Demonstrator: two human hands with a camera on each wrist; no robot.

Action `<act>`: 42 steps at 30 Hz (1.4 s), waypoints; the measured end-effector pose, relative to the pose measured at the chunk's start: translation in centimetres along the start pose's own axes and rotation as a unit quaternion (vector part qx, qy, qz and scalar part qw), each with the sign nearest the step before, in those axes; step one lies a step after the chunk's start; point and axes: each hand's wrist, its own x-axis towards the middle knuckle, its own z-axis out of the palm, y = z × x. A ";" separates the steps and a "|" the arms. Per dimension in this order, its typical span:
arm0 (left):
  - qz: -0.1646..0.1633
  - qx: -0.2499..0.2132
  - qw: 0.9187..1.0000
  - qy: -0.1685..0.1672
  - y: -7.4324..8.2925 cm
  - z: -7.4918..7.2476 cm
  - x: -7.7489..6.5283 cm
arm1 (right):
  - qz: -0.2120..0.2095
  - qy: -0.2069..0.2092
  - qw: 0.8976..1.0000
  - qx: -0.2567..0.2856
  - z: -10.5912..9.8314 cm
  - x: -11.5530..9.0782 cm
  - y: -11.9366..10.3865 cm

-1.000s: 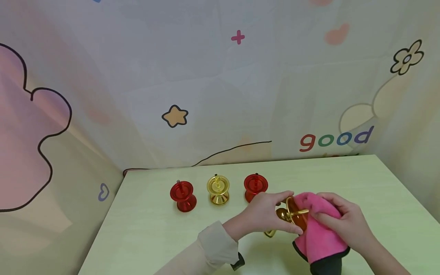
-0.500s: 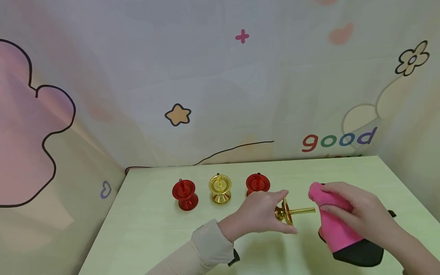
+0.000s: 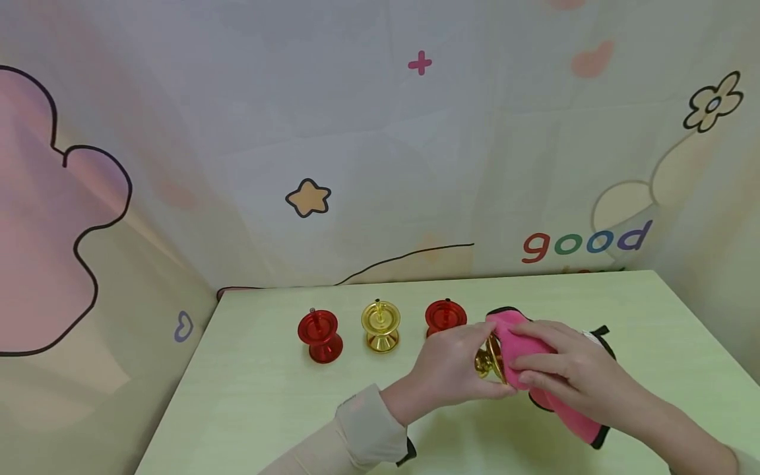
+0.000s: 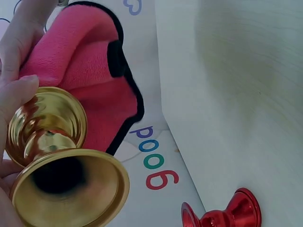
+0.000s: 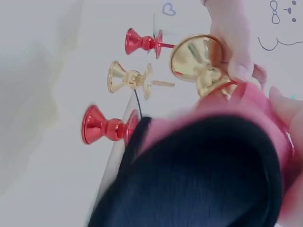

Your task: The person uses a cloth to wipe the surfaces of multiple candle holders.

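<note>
My left hand [image 3: 445, 369] grips a shiny gold candle holder [image 4: 71, 184] by its dish rim, above the table. The holder lies tilted sideways; its flared hollow base faces the left wrist camera. In my right hand [image 3: 578, 373] is a pink cloth [image 3: 515, 356] with black edging. Fingers press the cloth against the dish side of the holder, and its centre spike is hidden under the cloth. The hands nearly meet at the dish. From the right wrist, a dark fold of cloth [image 5: 203, 175] blocks much of the view.
Toward the back of the pale table [image 3: 267, 422] three more holders stand upright in a row: a red one [image 3: 320, 338] at left, a gold one [image 3: 380, 323] in the middle, another red one [image 3: 445, 315] close behind my left hand. A printed fabric backdrop [image 3: 380, 152] rises behind.
Half a second ago my right hand had drawn the cloth off to the right, baring the gold spike. Now the cloth is back against the dish and covers the spike. The left hand stays nearly put.
</note>
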 end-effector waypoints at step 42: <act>0.045 -0.042 0.987 -0.149 -0.6 -2.3 0.3 | 0.062 -0.090 0.991 0.075 0.0 0.5 -1.3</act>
